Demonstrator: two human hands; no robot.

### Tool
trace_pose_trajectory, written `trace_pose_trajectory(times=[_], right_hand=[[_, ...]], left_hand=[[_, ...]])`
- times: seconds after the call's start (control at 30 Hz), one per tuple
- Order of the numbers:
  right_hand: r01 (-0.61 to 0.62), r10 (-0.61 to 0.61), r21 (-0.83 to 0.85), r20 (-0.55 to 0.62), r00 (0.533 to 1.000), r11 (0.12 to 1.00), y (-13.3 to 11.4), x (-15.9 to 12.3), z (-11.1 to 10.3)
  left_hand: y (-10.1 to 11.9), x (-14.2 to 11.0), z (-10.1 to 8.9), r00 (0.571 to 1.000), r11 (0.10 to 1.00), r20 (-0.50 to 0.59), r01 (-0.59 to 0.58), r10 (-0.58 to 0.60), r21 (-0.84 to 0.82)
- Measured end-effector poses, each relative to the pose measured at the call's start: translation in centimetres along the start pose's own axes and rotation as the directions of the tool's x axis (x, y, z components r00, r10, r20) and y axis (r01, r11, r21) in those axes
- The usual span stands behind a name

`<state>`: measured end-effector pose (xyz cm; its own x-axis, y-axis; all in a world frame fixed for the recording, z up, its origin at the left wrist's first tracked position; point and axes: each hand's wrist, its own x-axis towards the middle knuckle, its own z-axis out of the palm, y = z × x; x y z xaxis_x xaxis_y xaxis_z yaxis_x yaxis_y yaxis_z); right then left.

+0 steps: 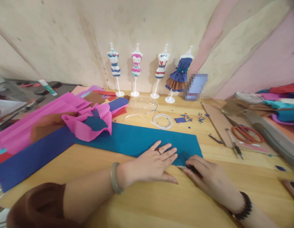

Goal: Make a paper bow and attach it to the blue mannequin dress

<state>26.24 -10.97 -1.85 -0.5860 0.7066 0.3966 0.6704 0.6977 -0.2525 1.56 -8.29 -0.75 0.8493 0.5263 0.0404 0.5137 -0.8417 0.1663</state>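
A long folded strip of teal crepe paper (128,134) lies across the wooden table in front of me. My left hand (158,161) rests flat on its near edge with the fingers spread, and holds nothing. At the strip's near right corner, my right hand (203,174) is closed around a small utility knife with a dark handle (194,169). The thin blade points left along the paper's near edge, and most of the handle is hidden by my fingers. Crumpled pink crepe paper (90,129) covers the strip's left part.
Several small dress-form stands (136,69) line the wall; one wears a blue and brown ruffled dress (181,74). Another person's arm (209,34) reaches down beside them. A roll of white tape (162,121), a pen (234,144), orange-handled scissors (247,134) and paper scraps (184,118) lie around.
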Motion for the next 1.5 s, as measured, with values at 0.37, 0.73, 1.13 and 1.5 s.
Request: trace_pose_trajectory(times=[0.37, 0.73, 1.13, 1.5], right_hand=[[-0.040, 0.043, -0.028, 0.093, 0.995, 0.999, 0.5, 0.1, -1.2], [-0.102, 0.112, -0.077, 0.146, 0.983, 0.992, 2.3, -0.6, -3.3], [-0.124, 0.130, -0.075, 0.087, 0.988, 0.989, 1.9, -1.1, -3.0], [-0.120, 0.125, -0.059, 0.089, 0.988, 0.991, 1.4, -1.0, -2.6]], left_hand=[[-0.5, 0.0, -1.2, 1.000, 0.996, -0.002, 0.017, -0.018, -0.085], [-4.1, -0.5, -1.6, 0.999, 0.999, 0.030, 0.030, -0.028, -0.037], [-4.3, -0.7, -1.6, 0.998, 0.995, 0.066, 0.027, -0.021, -0.098], [-4.4, -1.0, -2.1, 0.999, 0.993, 0.044, 0.020, -0.015, -0.117]])
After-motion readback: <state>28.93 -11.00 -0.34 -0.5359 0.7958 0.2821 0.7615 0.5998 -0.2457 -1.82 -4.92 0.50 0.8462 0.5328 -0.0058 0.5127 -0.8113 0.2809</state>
